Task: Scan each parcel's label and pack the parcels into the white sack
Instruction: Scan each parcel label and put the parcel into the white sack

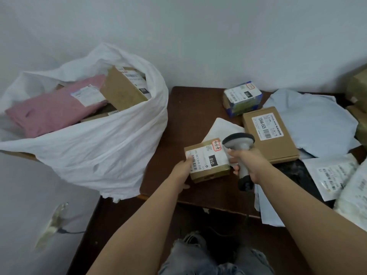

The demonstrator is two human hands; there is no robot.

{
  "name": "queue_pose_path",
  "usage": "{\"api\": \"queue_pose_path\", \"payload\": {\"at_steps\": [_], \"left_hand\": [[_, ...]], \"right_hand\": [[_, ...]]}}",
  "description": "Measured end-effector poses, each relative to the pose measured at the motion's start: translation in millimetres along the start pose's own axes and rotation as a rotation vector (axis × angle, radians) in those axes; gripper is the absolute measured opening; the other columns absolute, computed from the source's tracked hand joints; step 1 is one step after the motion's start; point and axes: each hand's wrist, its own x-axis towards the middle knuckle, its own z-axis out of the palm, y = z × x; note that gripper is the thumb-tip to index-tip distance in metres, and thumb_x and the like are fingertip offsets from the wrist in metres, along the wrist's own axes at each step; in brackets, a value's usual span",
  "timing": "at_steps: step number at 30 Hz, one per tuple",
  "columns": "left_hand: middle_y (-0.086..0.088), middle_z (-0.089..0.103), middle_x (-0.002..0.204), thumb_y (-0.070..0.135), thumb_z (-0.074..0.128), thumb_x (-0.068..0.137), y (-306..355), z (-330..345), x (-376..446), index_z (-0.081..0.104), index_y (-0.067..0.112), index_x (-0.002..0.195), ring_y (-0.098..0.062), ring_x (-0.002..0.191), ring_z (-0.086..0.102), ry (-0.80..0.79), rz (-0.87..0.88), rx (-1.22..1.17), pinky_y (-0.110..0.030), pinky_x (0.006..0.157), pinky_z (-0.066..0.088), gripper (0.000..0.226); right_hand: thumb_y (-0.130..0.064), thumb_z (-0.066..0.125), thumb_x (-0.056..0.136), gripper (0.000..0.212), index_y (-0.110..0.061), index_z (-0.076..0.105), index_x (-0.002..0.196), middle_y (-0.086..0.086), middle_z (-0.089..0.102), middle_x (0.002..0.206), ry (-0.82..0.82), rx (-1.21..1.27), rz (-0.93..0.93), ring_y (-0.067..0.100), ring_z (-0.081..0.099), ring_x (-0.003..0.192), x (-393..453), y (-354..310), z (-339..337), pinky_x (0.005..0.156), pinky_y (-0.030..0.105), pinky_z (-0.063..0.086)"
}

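A small brown parcel with a white label lies on the dark brown table. My left hand grips its left end. My right hand holds a grey barcode scanner by its handle, the scanner head just over the parcel's right end. The white sack stands open at the left. Inside it are a pink soft parcel and a brown box.
Behind lie a flat brown box, a small blue-green parcel, a pale blue mailer and white mailers at the right. More brown boxes stack at the far right edge. My knees sit below the table's front edge.
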Motion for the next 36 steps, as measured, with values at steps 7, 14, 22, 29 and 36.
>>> {"api": "queue_pose_path", "payload": {"at_steps": [7,14,22,29,36], "left_hand": [[0.002,0.049,0.141,0.025,0.075,0.082,19,9,-25,0.029,0.041,0.148,-0.03,0.13,0.045,-0.205,0.282,-0.199,-0.064,0.105,0.035,0.082],[-0.012,0.054,0.133,0.041,0.097,0.037,84,30,-49,0.014,0.015,0.15,-0.027,0.118,0.059,0.027,0.488,-0.341,-0.046,0.102,0.048,0.142],[-0.006,0.067,0.109,0.005,0.079,0.077,148,42,-104,0.046,0.021,0.121,-0.025,0.093,0.07,0.023,0.721,-0.41,-0.041,0.068,0.061,0.057],[0.005,0.064,0.096,0.008,0.072,0.085,166,22,-125,0.049,0.03,0.081,-0.014,0.079,0.067,0.069,0.764,-0.232,-0.034,0.066,0.057,0.032],[0.001,0.067,0.108,0.011,0.076,0.082,178,21,-124,0.058,0.023,0.098,-0.021,0.088,0.07,0.112,0.752,-0.235,-0.04,0.075,0.06,0.027]], "right_hand": [[-0.012,0.067,0.092,0.013,-0.004,0.057,0.096,0.018,0.064,0.081,-0.037,0.041,-0.007,0.014,0.045,0.042,-6,-21,-12,0.041,0.024,0.043],[-0.018,0.067,0.092,0.013,-0.01,0.063,0.1,0.012,0.072,0.091,-0.09,0.171,-0.167,0.009,0.047,0.041,-27,-66,-15,0.041,0.022,0.044],[-0.016,0.069,0.091,0.019,0.0,0.061,0.094,0.022,0.069,0.085,-0.149,0.155,-0.373,0.012,0.047,0.039,-75,-107,-33,0.041,0.022,0.045],[-0.019,0.07,0.09,0.02,-0.007,0.055,0.096,0.006,0.056,0.059,-0.135,0.108,-0.54,0.012,0.042,0.041,-116,-151,-61,0.042,0.021,0.039],[-0.021,0.07,0.09,0.019,-0.009,0.055,0.093,0.004,0.051,0.056,-0.241,-0.063,-0.601,0.011,0.039,0.04,-152,-174,-69,0.042,0.021,0.036]]}}
